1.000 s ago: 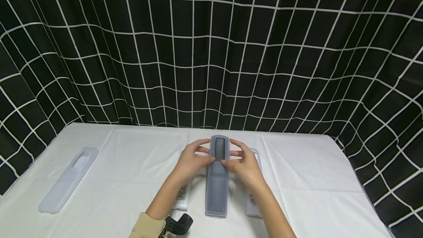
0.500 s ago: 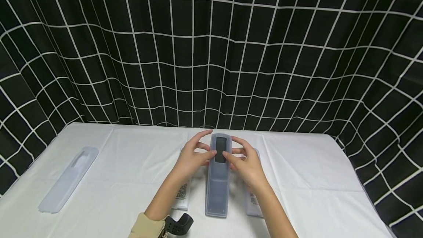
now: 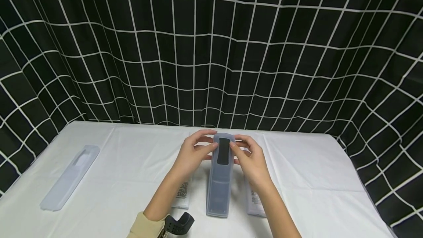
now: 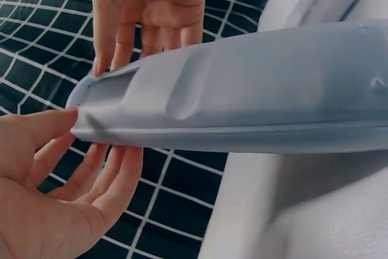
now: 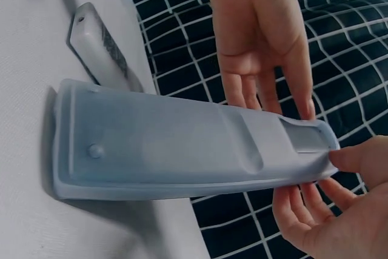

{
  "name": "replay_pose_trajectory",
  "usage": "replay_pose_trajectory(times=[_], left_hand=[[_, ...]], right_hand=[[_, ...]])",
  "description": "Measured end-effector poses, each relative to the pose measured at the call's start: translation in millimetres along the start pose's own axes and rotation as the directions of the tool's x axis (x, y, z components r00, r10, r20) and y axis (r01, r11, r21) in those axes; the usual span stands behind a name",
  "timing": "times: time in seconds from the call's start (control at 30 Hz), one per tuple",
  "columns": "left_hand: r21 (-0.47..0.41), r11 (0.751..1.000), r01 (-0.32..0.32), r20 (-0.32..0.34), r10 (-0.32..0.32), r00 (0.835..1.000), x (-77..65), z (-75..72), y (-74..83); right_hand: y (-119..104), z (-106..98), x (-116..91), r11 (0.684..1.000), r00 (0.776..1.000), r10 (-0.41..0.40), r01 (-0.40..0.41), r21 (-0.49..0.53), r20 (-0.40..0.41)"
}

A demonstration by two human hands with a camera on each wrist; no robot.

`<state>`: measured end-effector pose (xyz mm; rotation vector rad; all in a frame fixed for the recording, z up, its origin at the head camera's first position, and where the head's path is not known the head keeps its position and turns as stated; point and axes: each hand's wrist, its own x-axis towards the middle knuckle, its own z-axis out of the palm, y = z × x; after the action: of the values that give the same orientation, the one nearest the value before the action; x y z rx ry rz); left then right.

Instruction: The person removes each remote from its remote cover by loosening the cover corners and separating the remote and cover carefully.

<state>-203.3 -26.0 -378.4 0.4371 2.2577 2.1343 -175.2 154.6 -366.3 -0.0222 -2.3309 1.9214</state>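
Both hands hold a long translucent bluish plastic case, shaped like a remote-control cover, by its far end. That end is raised, and the near end slopes down to the white cloth. My left hand pinches the left edge, thumb on top and fingers underneath. At the right edge my right hand grips in the same way. Between the thumbs lies a dark rectangular window; in the left wrist view the window looks like a grey recess. A shallow groove crosses the case in the right wrist view.
A similar flat translucent piece with an oblong cutout lies at the left. Pale slim items with printed codes flank the case: one left, one right, each partly behind an arm. A black curtain with white grid hangs behind the table.
The far end of the case has lifted and shifted slightly right. Both thumbs have slid up and out to the window's sides. The window has turned from grey to black.
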Motion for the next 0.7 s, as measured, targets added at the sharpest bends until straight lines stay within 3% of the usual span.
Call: replay_pose_trajectory(times=[0.27, 0.7], left_hand=[[-0.013, 0.999, -0.044, -0.024, 0.044, 0.999, -4.0, 0.6, 9.9], [-0.048, 0.996, -0.073, -0.022, 0.072, 0.997, -5.5, -4.3, 18.2]], right_hand=[[-7, -2, -3, 0.997, 0.997, -0.07, 0.07, 0.026, 0.012], [-16, -7, -6, 0.996, 0.996, -0.084, 0.082, 0.04, 0.039]])
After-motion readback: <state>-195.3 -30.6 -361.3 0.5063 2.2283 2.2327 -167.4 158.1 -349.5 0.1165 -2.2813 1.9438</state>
